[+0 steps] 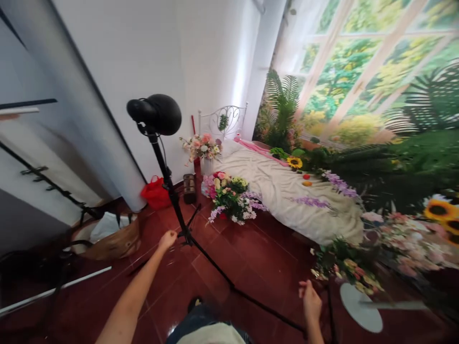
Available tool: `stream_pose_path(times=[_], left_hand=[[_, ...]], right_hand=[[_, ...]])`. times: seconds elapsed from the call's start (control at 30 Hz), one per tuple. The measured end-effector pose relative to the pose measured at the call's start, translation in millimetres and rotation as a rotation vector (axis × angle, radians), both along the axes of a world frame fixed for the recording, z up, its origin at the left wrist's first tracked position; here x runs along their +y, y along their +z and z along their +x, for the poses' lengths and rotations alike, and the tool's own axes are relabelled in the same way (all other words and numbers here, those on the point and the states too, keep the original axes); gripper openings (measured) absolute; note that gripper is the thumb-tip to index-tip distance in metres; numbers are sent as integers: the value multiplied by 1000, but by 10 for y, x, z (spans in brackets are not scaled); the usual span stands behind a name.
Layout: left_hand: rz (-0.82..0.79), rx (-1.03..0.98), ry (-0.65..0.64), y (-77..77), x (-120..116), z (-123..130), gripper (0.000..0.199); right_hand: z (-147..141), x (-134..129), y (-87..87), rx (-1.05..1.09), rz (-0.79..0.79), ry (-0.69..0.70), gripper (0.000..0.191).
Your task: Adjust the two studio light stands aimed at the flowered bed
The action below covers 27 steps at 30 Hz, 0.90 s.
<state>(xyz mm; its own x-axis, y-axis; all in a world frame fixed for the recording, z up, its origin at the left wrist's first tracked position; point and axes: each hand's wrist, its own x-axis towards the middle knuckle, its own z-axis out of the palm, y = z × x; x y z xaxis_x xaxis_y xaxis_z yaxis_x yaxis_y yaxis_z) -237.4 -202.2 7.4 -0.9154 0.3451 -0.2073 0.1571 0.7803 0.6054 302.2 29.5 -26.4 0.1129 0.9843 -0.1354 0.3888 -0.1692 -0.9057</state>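
My left hand (168, 240) is at the lower middle, its fingers curled closed right beside the lower collar of a black light stand (171, 191). Whether it touches the stand's knob, or holds anything, I cannot make out. A round black light head (163, 113) tops the stand, which leans slightly. From the collar, one long black leg runs down to the right across the floor. My right hand (311, 301) hovers past that leg's far end, fingers loosely bent and apart, with nothing visible in them. Near it are a bunch of flowers (353, 274) and a white round base (361, 308).
A bed with a cream blanket (279, 191) stands ahead, with purple flower sprays and a sunflower on it. Flower bunches (229, 193) line its near side. At left are a red bag (157, 193), a brown bag (116, 241) and a white pole (71, 285) on the floor.
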Motion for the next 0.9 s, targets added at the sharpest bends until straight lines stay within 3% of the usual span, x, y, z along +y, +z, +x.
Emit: stream_pose_path(times=[0.1, 0.17, 0.27, 0.37, 0.47, 0.67, 0.8, 0.9], left_hand=[[168, 112, 22, 287, 217, -709, 25], [480, 289, 20, 532, 383, -1013, 45], [786, 453, -36, 907, 592, -1253, 56], [880, 431, -55, 1176, 723, -1359, 44], [837, 334, -3, 1302, 785, -1444, 34], [483, 209, 8, 1426, 826, -1531, 26], [289, 317, 9, 1521, 801, -1462, 35], [194, 364, -4, 1579, 769, -1399, 38]], right_hand=[[-1142, -186, -49, 114, -50, 192, 62], [-1797, -323, -31, 178, -63, 297, 62], [-2583, -543, 54, 221, -83, 459, 59], [-3150, -724, 151, 245, -108, 628, 58], [-3569, -790, 226, 276, -138, 752, 59], [-4286, -600, 383, 249, -200, 934, 59], [-4889, -393, 540, 95, 24, 1173, 49], [-5444, -242, 752, -114, 229, 1337, 31]])
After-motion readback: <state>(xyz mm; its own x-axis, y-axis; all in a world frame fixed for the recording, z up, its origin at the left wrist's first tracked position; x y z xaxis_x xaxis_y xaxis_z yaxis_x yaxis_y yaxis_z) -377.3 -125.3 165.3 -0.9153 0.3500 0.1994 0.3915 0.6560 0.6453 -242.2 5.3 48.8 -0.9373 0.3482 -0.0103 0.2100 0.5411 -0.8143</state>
